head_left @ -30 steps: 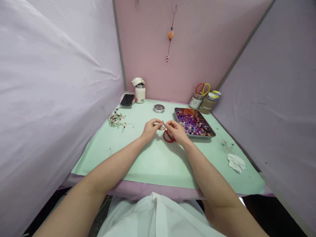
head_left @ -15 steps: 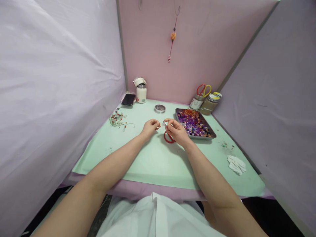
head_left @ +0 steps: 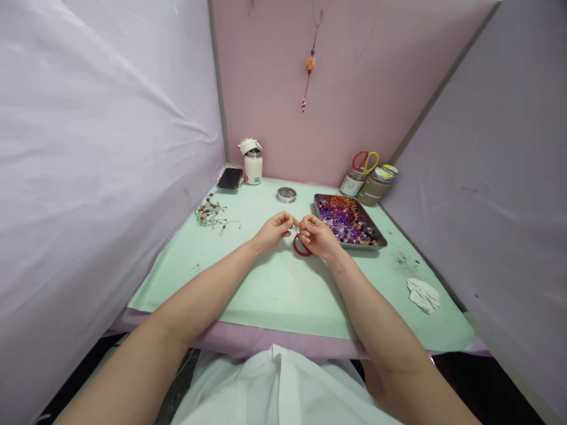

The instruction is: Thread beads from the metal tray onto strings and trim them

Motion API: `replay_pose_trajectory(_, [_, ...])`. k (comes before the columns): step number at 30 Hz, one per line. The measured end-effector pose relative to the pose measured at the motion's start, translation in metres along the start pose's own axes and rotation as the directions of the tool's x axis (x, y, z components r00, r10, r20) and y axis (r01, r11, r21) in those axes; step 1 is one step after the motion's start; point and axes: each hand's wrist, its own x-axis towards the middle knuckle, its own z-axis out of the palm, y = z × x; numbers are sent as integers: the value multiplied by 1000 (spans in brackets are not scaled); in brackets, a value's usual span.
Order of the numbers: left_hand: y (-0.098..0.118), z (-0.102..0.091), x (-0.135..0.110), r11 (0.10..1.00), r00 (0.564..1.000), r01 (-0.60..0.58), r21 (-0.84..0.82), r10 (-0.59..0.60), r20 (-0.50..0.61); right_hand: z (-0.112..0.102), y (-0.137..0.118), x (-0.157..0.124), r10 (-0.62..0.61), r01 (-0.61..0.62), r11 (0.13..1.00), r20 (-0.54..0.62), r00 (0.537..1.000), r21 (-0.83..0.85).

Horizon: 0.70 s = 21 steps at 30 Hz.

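My left hand (head_left: pixel 275 230) and my right hand (head_left: pixel 318 236) meet above the middle of the green-covered table (head_left: pixel 274 277). Both are closed in a pinch, fingertips almost touching. Between them shows a small clear, whitish piece (head_left: pixel 296 229), too small to name; it seems to lie between the fingertips of both hands. Under my right hand are scissors with a red handle loop (head_left: pixel 302 246), their other parts hidden. Just right of that hand stands a metal tray (head_left: pixel 363 248) of purple, clear and orange beads (head_left: pixel 348 221).
A round clear case (head_left: pixel 286 194) sits at the back middle. Beaded strands (head_left: pixel 211 213), a phone (head_left: pixel 231 178) and a white bottle (head_left: pixel 253 167) are left. Back right are two jars (head_left: pixel 373 190), one holding scissors (head_left: pixel 365 160). A white cloth (head_left: pixel 424 294) lies right. A beaded cord (head_left: pixel 310 64) hangs behind.
My hands have come closer together, the left moving right towards the small clear piece. The fingers of my right hand have shifted their pinch.
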Motion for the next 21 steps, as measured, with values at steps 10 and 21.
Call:
replay_pose_trajectory(10, [-1,-3,2,994,998,52,101,-55,21,1,5,0,-50,51,998,29,998,-46])
replay_pose_trajectory(21, [-8,-3,7,976,992,99,196,-81,-97,1,6,0,-106,96,957,-21,994,-273])
